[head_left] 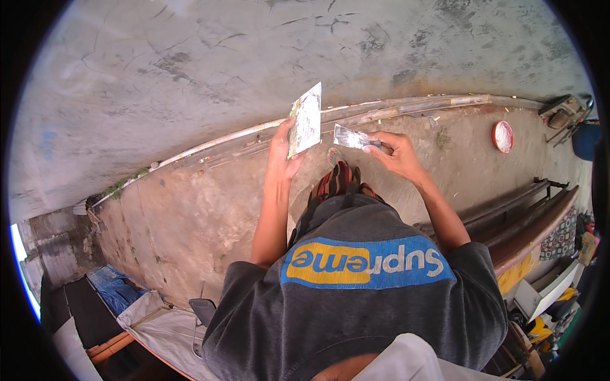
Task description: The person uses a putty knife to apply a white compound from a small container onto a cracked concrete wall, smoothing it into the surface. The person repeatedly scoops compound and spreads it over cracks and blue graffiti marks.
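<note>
My left hand [281, 152] grips a flat rectangular plate [307, 120] by its left edge, thumb and fingers closed around it. White paste streaks the plate's face, which is tilted upright. To the right, my right hand [397, 154] is closed on the handle of a putty knife [349, 137]. Its wide blade points left toward the plate and carries white smears. A gap separates the blade from the plate. Beyond both hands rises a grey plastered wall [210, 70] with cracks and dark patches.
A red-rimmed bowl of white paste [502, 137] sits on the concrete floor [184, 219] at the right. Bamboo poles and a pale pipe [210, 145] run along the wall's foot. A wooden bench [530, 232] stands at right; a blue drum [583, 141] is farther right.
</note>
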Demonstrator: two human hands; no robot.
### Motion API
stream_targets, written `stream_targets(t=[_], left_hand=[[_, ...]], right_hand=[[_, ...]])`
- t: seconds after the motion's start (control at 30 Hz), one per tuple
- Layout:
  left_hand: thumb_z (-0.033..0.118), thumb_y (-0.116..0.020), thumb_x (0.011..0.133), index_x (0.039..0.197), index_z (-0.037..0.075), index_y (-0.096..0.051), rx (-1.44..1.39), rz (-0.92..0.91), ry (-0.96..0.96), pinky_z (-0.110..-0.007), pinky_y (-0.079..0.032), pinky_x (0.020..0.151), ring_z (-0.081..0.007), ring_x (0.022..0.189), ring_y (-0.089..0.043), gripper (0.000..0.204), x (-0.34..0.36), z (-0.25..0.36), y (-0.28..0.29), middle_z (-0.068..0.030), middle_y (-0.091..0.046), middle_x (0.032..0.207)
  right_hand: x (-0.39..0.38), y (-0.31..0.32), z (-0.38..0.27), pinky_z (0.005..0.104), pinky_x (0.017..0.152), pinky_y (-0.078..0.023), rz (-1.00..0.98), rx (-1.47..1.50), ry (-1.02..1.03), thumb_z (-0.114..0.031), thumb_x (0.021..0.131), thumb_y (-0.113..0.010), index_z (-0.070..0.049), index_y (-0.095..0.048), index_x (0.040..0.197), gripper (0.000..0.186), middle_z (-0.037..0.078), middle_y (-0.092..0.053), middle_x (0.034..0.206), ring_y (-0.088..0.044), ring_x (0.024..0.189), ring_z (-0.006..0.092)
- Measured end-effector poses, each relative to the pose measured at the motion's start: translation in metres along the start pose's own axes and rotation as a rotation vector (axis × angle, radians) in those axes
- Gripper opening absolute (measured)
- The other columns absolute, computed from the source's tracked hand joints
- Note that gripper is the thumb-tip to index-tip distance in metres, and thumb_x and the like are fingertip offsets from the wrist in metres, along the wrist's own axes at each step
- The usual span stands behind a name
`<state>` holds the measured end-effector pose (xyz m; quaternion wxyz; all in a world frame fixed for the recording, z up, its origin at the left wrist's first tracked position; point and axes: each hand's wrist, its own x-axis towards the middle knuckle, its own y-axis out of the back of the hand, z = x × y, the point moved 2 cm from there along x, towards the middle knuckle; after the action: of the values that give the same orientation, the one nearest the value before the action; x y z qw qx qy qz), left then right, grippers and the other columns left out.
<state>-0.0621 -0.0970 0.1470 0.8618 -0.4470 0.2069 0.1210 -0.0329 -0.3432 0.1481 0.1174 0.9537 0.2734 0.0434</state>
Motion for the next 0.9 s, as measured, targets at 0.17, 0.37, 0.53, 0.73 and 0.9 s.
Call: stream_targets(t=[0.17,0.37,0.53,0.73,0.9], left_hand=[[0.016,-0.051,0.091,0.102,-0.001,-0.054,0.147,0.108,-0.064,-0.017,-0.033,0.027,-0.0088,0.046,-0.055,0.02,-0.018,-0.002,-0.014,-0.0092,-0.064,0.079],[0.019,-0.05,0.091,0.106,0.0,-0.053,0.027,-0.043,0.023,-0.017,-0.033,0.028,-0.0077,0.047,-0.054,0.024,-0.026,-0.007,-0.008,-0.0071,-0.064,0.082],[0.019,-0.048,0.093,0.108,0.002,-0.053,0.264,-0.02,-0.131,-0.018,-0.037,0.033,-0.0074,0.061,-0.06,0.024,-0.033,0.034,-0.01,-0.0064,-0.063,0.09],[0.023,-0.04,0.095,0.119,-0.004,-0.048,1.033,0.083,-0.51,-0.03,-0.044,0.08,-0.0183,0.097,-0.054,0.036,-0.006,0.072,0.019,-0.0106,-0.057,0.109],[0.018,-0.037,0.096,0.12,-0.006,-0.045,1.255,0.033,-0.661,-0.033,-0.038,0.09,-0.0229,0.101,-0.05,0.035,0.013,0.109,0.039,-0.0167,-0.055,0.11]], right_hand=[[-0.023,0.0,0.004,0.019,0.055,-0.038,0.188,0.269,0.098,-0.009,0.086,-0.065,0.0,-0.058,0.109,0.025,0.001,-0.06,0.081,-0.046,0.067,0.002],[-0.015,-0.04,-0.034,0.0246,0.065,-0.041,0.132,0.248,0.028,-0.013,0.085,-0.066,-0.001,-0.061,0.106,0.025,0.004,-0.062,0.082,-0.05,0.075,0.0083],[-0.035,-0.065,0.006,0.0248,0.057,-0.04,0.171,0.165,0.011,-0.011,0.084,-0.066,-0.001,-0.06,0.11,0.028,0.001,-0.059,0.073,-0.047,0.063,0.007],[0.008,0.01,-0.022,0.0358,0.083,-0.048,0.089,-0.32,-0.116,-0.014,0.084,-0.061,-0.003,-0.057,0.116,0.034,0.018,-0.064,0.106,-0.062,0.098,0.0263],[0.04,-0.03,-0.05,0.0357,0.078,-0.05,0.049,-0.236,-0.136,-0.013,0.085,-0.061,-0.003,-0.057,0.116,0.033,0.018,-0.065,0.097,-0.065,0.092,0.0255]])
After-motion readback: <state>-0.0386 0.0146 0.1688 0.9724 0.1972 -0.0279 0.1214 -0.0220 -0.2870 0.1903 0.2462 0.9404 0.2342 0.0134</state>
